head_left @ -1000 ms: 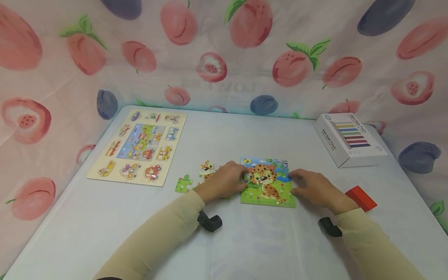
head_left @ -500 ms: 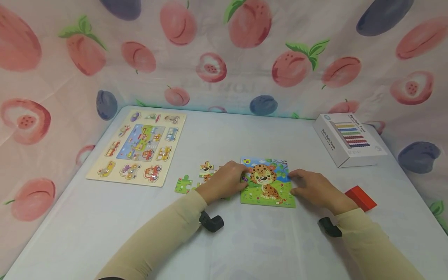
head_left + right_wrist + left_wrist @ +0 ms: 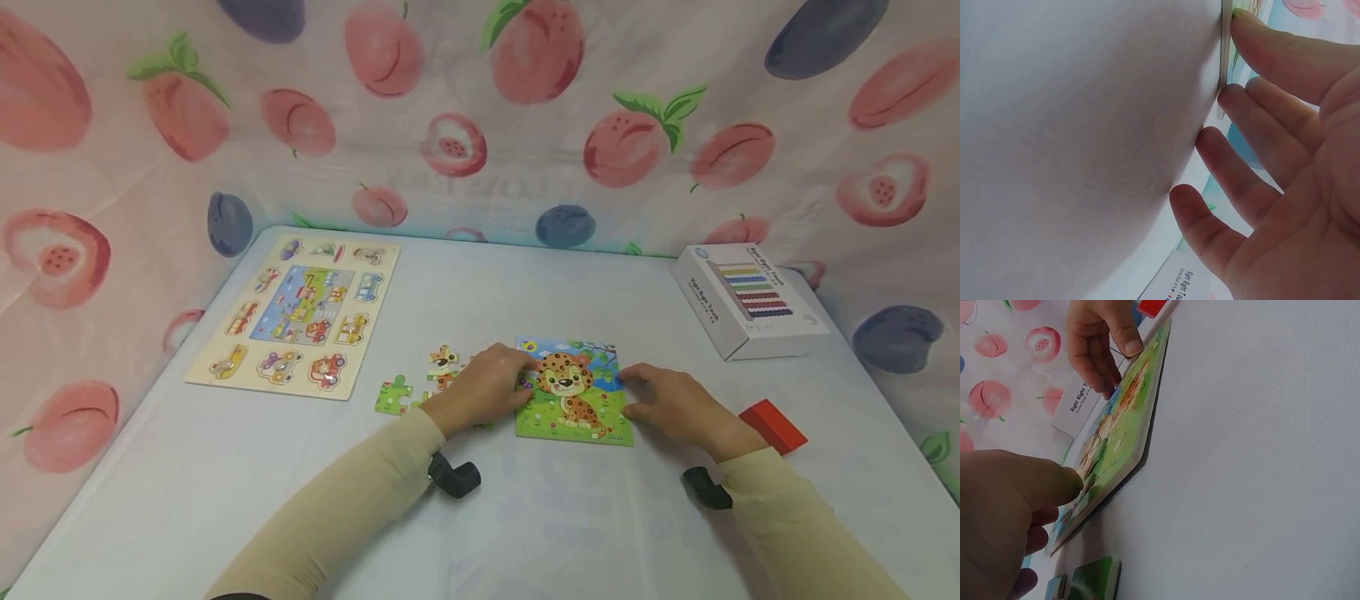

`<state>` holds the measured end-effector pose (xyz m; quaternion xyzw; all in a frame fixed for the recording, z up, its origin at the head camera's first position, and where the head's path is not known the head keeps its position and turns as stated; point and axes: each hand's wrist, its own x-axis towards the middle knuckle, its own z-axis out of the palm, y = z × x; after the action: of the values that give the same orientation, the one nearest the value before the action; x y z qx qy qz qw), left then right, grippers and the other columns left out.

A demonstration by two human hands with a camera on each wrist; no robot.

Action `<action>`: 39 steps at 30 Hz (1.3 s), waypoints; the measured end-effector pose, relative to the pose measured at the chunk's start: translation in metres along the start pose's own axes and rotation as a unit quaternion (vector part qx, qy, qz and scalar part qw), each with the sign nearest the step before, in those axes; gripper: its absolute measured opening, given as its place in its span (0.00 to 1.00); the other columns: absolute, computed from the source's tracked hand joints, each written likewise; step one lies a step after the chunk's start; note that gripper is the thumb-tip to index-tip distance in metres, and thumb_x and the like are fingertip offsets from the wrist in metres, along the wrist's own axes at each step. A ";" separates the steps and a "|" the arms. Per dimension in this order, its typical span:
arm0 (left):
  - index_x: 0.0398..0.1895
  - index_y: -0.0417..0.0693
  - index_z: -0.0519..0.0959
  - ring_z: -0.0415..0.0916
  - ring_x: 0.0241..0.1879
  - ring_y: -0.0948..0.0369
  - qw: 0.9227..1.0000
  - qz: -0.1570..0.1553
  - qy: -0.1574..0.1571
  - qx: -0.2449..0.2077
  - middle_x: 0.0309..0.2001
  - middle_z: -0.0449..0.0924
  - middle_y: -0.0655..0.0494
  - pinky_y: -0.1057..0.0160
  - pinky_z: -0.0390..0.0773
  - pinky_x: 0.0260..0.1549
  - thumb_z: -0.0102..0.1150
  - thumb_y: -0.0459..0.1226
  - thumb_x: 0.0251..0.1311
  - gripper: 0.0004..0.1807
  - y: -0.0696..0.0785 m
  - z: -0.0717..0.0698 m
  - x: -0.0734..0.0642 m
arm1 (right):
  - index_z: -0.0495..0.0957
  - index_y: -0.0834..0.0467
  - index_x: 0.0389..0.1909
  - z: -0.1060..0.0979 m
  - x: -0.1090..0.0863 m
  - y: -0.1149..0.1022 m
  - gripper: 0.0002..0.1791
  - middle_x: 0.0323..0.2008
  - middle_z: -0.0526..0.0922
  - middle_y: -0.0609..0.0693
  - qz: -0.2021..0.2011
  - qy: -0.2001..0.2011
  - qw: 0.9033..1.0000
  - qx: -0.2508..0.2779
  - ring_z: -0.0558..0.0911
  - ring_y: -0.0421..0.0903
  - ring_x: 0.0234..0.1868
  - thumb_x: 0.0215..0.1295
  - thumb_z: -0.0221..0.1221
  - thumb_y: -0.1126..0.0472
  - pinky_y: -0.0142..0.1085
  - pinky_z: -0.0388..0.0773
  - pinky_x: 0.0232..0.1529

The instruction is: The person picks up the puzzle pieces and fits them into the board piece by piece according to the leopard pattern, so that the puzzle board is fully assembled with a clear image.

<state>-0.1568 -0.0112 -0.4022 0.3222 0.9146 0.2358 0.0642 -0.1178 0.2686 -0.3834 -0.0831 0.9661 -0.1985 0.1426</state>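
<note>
Head, leopard puzzle (image 3: 576, 393) face-on, right wrist, edge-on

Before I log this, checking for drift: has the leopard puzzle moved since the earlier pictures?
No; against the white box, the leopard puzzle shows no shift either way.

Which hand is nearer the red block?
Right. The right hand has the red block close beside its wrist; the left hand is farther away, on the left side of the leopard puzzle.
</note>
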 end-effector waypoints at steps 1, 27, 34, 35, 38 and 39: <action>0.58 0.42 0.80 0.74 0.56 0.55 1.000 0.001 0.002 0.000 0.54 0.82 0.52 0.57 0.72 0.58 0.64 0.39 0.65 0.20 0.000 0.000 0.000 | 0.72 0.63 0.65 0.000 0.000 0.000 0.32 0.66 0.70 0.68 0.000 0.001 1.000 0.000 0.65 0.70 0.67 0.60 0.69 0.60 0.65 0.61 0.63; 0.55 0.47 0.83 0.74 0.52 0.57 0.999 0.016 -0.006 0.028 0.50 0.83 0.56 0.57 0.74 0.53 0.64 0.39 0.65 0.17 0.001 0.002 0.002 | 0.72 0.63 0.65 -0.001 0.000 -0.002 0.32 0.66 0.70 0.67 0.003 -0.004 1.000 -0.002 0.64 0.70 0.67 0.61 0.69 0.60 0.65 0.61 0.63; 0.52 0.47 0.84 0.74 0.49 0.58 1.000 0.017 0.001 0.024 0.48 0.84 0.56 0.58 0.74 0.50 0.63 0.39 0.66 0.14 0.001 0.002 0.003 | 0.72 0.64 0.65 -0.001 0.000 -0.002 0.33 0.65 0.71 0.67 0.003 -0.002 1.000 -0.004 0.65 0.70 0.67 0.60 0.69 0.60 0.65 0.61 0.64; 0.52 0.46 0.84 0.75 0.48 0.58 1.000 0.017 0.003 0.023 0.48 0.84 0.56 0.58 0.74 0.49 0.64 0.39 0.66 0.14 0.001 0.002 0.002 | 0.72 0.64 0.65 0.000 0.000 -0.001 0.33 0.65 0.71 0.67 0.003 -0.001 1.000 -0.005 0.65 0.70 0.67 0.60 0.69 0.60 0.65 0.61 0.64; 0.52 0.46 0.84 0.75 0.48 0.57 1.000 0.018 0.007 0.020 0.47 0.85 0.56 0.57 0.75 0.49 0.64 0.40 0.65 0.14 0.001 0.002 0.002 | 0.72 0.64 0.65 0.000 0.001 -0.001 0.33 0.65 0.71 0.67 0.002 -0.002 1.000 -0.005 0.65 0.70 0.67 0.60 0.69 0.60 0.65 0.61 0.64; 0.52 0.46 0.84 0.75 0.48 0.57 1.000 0.018 0.008 0.018 0.47 0.85 0.56 0.56 0.75 0.49 0.65 0.40 0.65 0.15 0.001 0.001 0.002 | 0.72 0.64 0.65 0.000 0.001 -0.001 0.33 0.65 0.71 0.67 0.002 -0.002 1.000 -0.005 0.65 0.70 0.67 0.60 0.69 0.60 0.65 0.61 0.64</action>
<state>-0.1578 -0.0089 -0.4031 0.3379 0.9132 0.2228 0.0463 -0.1184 0.2679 -0.3833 -0.0824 0.9668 -0.1937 0.1445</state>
